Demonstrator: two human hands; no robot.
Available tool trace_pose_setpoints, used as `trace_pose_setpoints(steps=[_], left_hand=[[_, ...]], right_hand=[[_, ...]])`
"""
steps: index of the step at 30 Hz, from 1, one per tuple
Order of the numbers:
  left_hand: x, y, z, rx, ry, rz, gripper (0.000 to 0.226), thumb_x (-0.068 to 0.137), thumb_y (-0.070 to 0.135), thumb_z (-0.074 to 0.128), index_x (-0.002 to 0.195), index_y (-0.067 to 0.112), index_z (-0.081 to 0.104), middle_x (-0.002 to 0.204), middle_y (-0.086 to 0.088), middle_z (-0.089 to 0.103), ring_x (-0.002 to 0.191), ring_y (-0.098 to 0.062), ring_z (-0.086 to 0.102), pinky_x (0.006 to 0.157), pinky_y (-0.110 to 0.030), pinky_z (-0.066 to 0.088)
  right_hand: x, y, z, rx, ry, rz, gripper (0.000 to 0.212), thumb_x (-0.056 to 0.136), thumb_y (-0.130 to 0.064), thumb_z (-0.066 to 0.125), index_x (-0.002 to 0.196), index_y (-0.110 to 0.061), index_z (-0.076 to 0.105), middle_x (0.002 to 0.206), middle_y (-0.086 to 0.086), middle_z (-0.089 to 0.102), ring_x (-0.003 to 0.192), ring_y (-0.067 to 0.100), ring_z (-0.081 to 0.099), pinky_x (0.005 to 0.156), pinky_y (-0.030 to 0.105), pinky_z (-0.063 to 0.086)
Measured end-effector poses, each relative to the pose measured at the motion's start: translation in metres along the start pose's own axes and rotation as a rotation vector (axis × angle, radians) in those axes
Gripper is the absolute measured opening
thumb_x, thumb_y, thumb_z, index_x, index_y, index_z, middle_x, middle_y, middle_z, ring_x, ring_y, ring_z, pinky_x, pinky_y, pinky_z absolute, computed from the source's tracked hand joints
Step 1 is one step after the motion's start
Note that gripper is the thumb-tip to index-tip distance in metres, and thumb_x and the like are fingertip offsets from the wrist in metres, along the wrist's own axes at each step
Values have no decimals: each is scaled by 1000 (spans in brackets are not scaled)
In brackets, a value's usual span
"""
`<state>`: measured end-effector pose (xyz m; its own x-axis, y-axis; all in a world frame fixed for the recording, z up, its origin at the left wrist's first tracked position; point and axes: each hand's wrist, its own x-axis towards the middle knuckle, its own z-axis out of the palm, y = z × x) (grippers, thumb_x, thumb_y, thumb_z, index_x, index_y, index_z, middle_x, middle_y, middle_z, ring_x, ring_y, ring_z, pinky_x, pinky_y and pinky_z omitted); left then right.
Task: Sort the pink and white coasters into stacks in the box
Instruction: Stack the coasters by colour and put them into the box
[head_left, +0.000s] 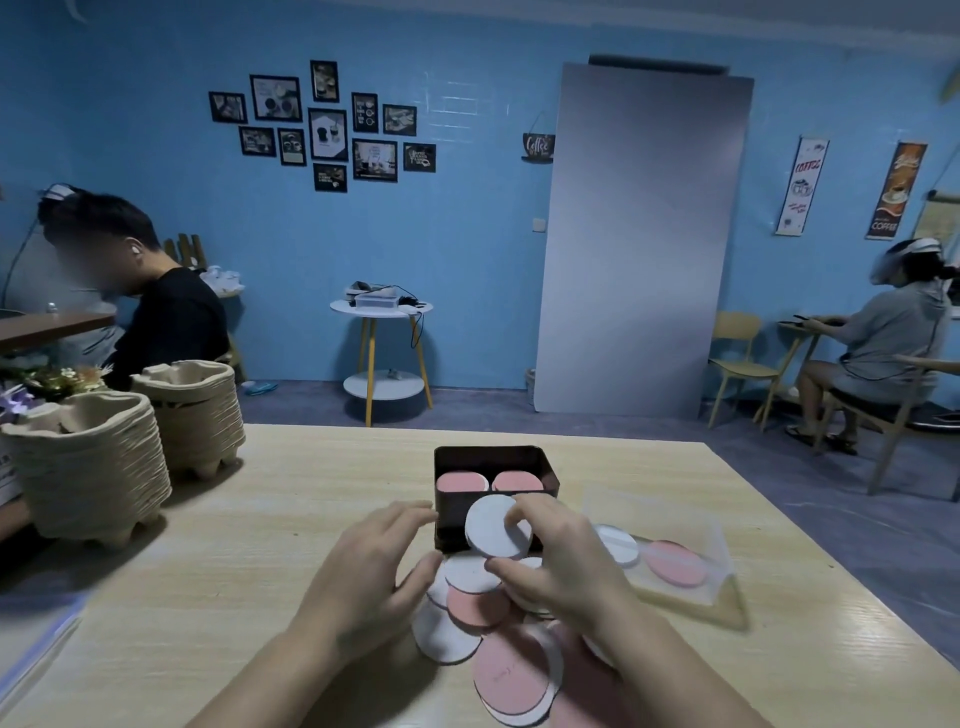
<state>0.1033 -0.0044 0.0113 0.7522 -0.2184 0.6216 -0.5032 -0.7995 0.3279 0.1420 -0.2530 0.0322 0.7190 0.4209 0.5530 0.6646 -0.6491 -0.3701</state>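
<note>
1. Box (488, 457), dark, on a wooden table (260, 493); two pink stacks (460, 482) fill its 12 o'clock half.
2. Right hand (561, 561) pinches a tilted white coaster (496, 525) over the box's 6 o'clock edge.
3. Left hand (379, 566), fingers spread wide, holding nothing, lies at the box's 8 o'clock.
4. Loose coasters (478, 603), pink and white, heaped at the box's 6 o'clock.

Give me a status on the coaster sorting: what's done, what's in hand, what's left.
Done: two pink-topped stacks sit in the back of the box. In hand: the right hand pinches a white coaster over the box's near edge; the left hand lies open beside the box. Left: the loose pile of pink and white coasters on the table, plus two more in the clear tray.
</note>
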Motion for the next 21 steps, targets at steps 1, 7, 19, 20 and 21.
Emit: trace_pose_setpoints(steps=[1,7,19,20,21], left_hand=[[7,-5,0,11,0,-9,38,94,44,54,129,30,57,135,17,56,124,-5,51,101,-31,45],[38,-31,9,48,-92,1,52,92,51,48,141,36,49,145,22,46,134,-2,41,109,-34,40],[34,-40,23,-73,-67,8,53,92,35,62,143,33,50,148,27,41,134,4,37,94,-29,52],[34,-40,23,-83,-61,5,53,91,34,63,143,32,51,149,27,40,134,4,37,94,-29,53],[34,-40,24,-90,-57,4,53,91,34,63,143,31,52,149,27,41,134,4,37,95,-28,52]], right_hand=[[8,4,-1,-7,8,11,36,75,-41,77,91,-21,52,96,-8,58,86,17,52,76,37,48],[65,25,1,-35,25,102,38,68,-57,70,90,-32,51,94,-13,59,89,14,51,76,33,48],[131,48,35,23,-195,184,49,59,-69,74,84,-33,52,82,-15,59,79,9,55,66,30,48],[134,49,36,5,-215,188,50,59,-70,74,85,-33,52,83,-14,59,79,10,56,70,33,50],[137,49,37,-15,-225,192,53,57,-72,73,86,-33,52,83,-13,60,80,11,56,71,35,51]])
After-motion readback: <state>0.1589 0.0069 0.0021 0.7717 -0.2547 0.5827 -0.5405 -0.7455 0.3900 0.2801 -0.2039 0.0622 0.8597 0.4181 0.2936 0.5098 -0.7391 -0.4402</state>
